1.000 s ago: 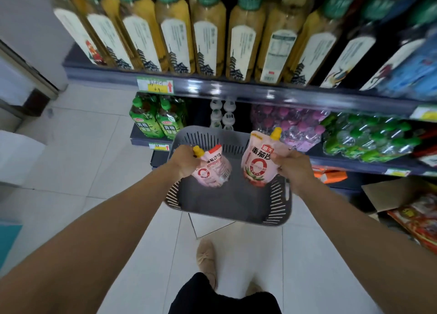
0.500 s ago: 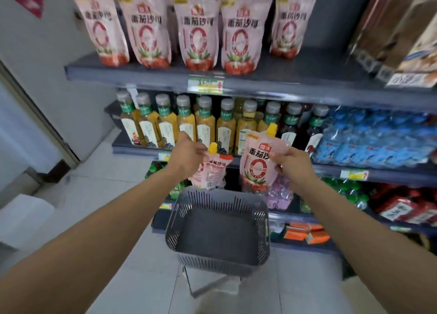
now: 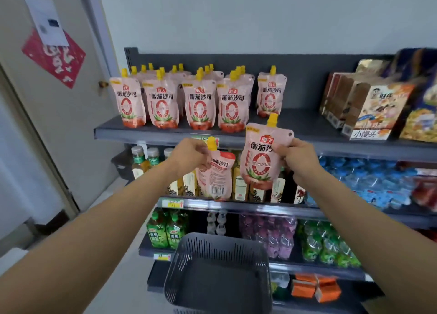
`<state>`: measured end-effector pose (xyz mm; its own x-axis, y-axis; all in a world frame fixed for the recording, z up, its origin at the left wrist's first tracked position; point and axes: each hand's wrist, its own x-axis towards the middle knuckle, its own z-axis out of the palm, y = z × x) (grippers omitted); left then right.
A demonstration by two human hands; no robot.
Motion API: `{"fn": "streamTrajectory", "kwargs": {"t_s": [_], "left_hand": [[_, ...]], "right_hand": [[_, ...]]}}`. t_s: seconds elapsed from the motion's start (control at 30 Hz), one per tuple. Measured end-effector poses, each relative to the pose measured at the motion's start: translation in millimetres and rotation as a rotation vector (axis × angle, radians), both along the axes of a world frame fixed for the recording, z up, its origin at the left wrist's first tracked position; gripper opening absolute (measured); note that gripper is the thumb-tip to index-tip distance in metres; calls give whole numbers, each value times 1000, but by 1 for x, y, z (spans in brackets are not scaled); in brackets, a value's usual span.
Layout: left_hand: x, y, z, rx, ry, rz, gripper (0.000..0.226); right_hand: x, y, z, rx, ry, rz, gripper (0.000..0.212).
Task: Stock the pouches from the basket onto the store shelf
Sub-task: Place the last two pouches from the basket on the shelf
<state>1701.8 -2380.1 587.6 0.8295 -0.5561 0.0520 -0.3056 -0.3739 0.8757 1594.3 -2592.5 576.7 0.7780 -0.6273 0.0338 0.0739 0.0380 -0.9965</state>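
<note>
So I'm holding two pouches up at the shelves; my left hand (image 3: 189, 157) is pinching one pouch (image 3: 216, 176) just under its yellow cap, and it's hanging tilted with the barcode side facing me, so my knuckles are hiding part of the label. My right hand (image 3: 296, 158) is gripping the other pouch (image 3: 260, 155) by its upper right edge, front facing me; my fingers are covering the end of the printed name. That one is overlapping the front lip of the top shelf (image 3: 305, 126), and I can't tell if it's touching. The left one is hanging lower, blocking some of the bottles (image 3: 139, 160) behind it. The stocked pouches (image 3: 201, 103) are standing upright on the left part of that top shelf; the back rows are mostly hiding, only yellow caps poking out. The grey basket (image 3: 220, 273) is sitting low in front of me, with its near edge cut off by the frame. The snack boxes (image 3: 369, 110) are standing on the right; everything past them is looking too blurry to read.
</note>
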Motion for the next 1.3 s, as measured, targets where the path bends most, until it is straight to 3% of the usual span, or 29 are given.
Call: {"fn": "streamTrajectory", "kwargs": {"t_s": [0.2,0.43,0.6,0.67,0.83,1.1,1.3], "left_hand": [[-3,-11,31,195,-223,-120,27],[9,-25,40,176,-227,-142,52],[20,-30,42,312,-368,-227,11],[27,-32,44,276,-364,-251,19],[36,-49,64,176,-329,-201,67],[35,-99,97,151,-465,-221,28],[37,-134,120,62,-488,-112,23]], "right_hand": [[12,1,22,-25,-68,-46,18],[23,-11,40,-23,-132,-123,18],[28,-16,45,-35,-140,-180,16],[30,-19,47,-22,-156,-189,19],[31,-37,67,-51,-181,-242,17],[49,-100,94,-137,-180,-234,15],[85,-141,97,-165,-110,-142,21]]}}
